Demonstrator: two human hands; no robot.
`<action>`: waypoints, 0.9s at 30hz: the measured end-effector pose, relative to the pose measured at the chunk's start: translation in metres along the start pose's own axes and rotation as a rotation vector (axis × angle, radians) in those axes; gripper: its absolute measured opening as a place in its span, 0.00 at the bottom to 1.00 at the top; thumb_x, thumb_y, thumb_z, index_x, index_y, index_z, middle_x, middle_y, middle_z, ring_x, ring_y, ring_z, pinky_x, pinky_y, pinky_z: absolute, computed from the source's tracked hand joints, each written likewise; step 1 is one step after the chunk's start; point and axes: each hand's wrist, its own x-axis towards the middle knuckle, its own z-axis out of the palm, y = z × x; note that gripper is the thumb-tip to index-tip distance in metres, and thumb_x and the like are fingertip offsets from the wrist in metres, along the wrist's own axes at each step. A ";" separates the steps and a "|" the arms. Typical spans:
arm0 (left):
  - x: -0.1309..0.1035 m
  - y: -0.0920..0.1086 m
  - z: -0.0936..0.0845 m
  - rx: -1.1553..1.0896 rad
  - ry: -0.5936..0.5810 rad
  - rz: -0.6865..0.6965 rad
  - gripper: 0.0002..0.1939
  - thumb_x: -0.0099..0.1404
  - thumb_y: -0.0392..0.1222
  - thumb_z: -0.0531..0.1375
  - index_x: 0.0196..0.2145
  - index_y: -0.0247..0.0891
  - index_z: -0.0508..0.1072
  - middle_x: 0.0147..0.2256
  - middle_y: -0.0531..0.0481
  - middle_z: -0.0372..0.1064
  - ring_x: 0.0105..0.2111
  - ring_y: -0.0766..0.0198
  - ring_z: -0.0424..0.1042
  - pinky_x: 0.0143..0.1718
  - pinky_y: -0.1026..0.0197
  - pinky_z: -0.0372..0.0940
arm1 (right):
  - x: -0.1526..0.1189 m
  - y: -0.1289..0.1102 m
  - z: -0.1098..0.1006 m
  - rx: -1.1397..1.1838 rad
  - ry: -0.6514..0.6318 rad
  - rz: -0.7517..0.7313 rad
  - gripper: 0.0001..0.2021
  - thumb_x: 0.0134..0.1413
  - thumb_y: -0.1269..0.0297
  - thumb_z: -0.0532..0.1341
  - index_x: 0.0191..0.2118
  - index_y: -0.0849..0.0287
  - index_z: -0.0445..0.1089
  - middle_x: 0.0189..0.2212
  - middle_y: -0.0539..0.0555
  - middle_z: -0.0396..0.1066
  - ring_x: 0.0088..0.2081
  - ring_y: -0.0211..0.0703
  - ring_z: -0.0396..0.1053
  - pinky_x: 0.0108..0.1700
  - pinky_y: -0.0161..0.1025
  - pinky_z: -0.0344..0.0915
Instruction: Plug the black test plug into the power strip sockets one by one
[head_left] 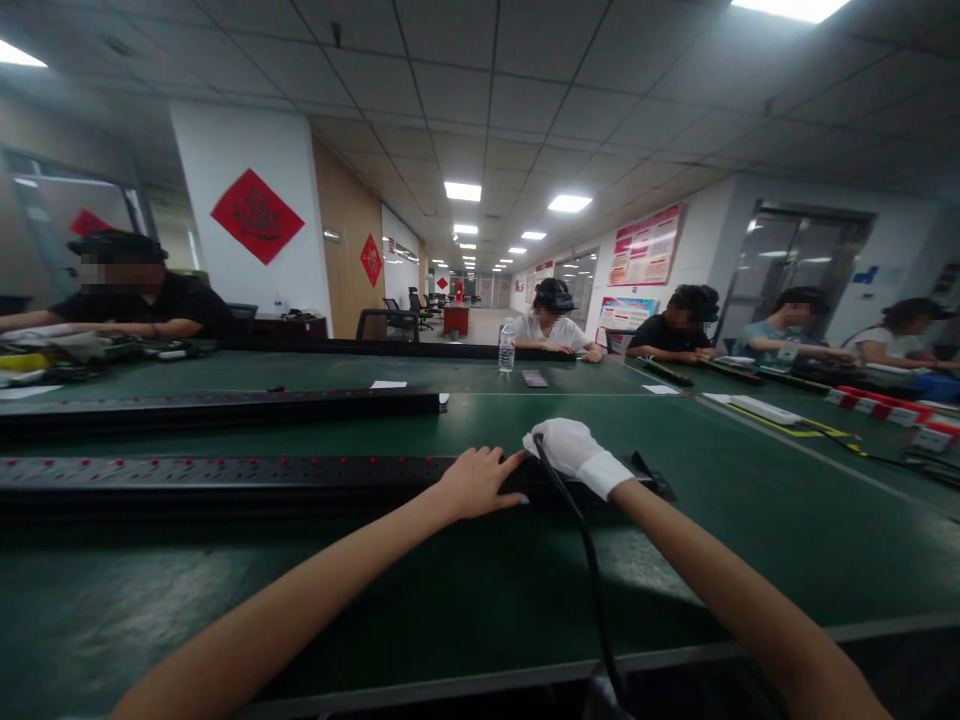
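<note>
My bare left hand (476,482) lies on a long black slotted strip (247,472) with a row of small red pieces along it. Its fingers are spread and its thumb points towards my right hand. In a white glove, my right hand (568,447) is closed just beside it, over the strip's right part. A black cord (587,545) runs from that fist down past the table's near edge. The corded tool itself is hidden by the glove. Behind lies a second long black strip (300,402), roughly parallel to the first.
The green table (750,520) extends to both sides. A water bottle (507,350) stands near its far edge, by a small stack of flat pieces (535,379). To the right lie a white power strip (763,409) and red-and-white boxes (874,404). Several people sit around the table.
</note>
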 end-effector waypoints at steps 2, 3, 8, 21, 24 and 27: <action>0.000 0.000 0.001 -0.005 -0.001 -0.002 0.36 0.61 0.65 0.42 0.60 0.40 0.48 0.43 0.39 0.65 0.40 0.50 0.67 0.38 0.52 0.59 | -0.006 -0.003 0.005 -0.011 0.034 0.046 0.16 0.55 0.57 0.51 0.29 0.61 0.72 0.27 0.60 0.74 0.31 0.46 0.72 0.32 0.35 0.61; 0.000 0.001 0.002 -0.008 -0.003 -0.005 0.36 0.60 0.65 0.42 0.60 0.39 0.48 0.43 0.39 0.65 0.40 0.50 0.67 0.38 0.52 0.59 | -0.010 -0.003 0.007 -0.010 0.054 0.061 0.17 0.56 0.58 0.50 0.29 0.60 0.72 0.28 0.60 0.74 0.31 0.46 0.72 0.32 0.35 0.61; -0.001 0.001 0.002 -0.004 0.007 -0.023 0.37 0.60 0.65 0.42 0.60 0.40 0.47 0.44 0.39 0.64 0.41 0.49 0.66 0.38 0.52 0.59 | -0.025 0.010 0.014 0.071 0.123 0.045 0.17 0.58 0.59 0.47 0.32 0.56 0.72 0.31 0.55 0.75 0.34 0.43 0.72 0.35 0.33 0.61; -0.001 0.004 -0.003 0.011 -0.025 -0.017 0.35 0.60 0.64 0.43 0.59 0.44 0.50 0.44 0.41 0.64 0.41 0.52 0.66 0.39 0.54 0.59 | -0.024 0.011 0.022 0.298 0.164 -0.055 0.15 0.54 0.56 0.52 0.44 0.51 0.70 0.35 0.50 0.75 0.36 0.43 0.72 0.37 0.34 0.66; 0.000 0.004 -0.002 0.010 -0.031 -0.022 0.34 0.60 0.64 0.44 0.59 0.43 0.50 0.44 0.40 0.63 0.41 0.51 0.66 0.39 0.53 0.60 | -0.025 0.011 0.026 0.320 0.187 -0.067 0.15 0.56 0.54 0.51 0.43 0.50 0.70 0.35 0.50 0.74 0.36 0.42 0.72 0.38 0.34 0.66; 0.000 0.004 -0.002 0.011 -0.032 -0.027 0.34 0.60 0.64 0.44 0.58 0.44 0.50 0.44 0.40 0.64 0.41 0.51 0.66 0.38 0.53 0.60 | -0.025 0.014 0.029 0.350 0.190 -0.095 0.15 0.56 0.53 0.50 0.43 0.50 0.69 0.35 0.50 0.74 0.36 0.41 0.72 0.38 0.34 0.66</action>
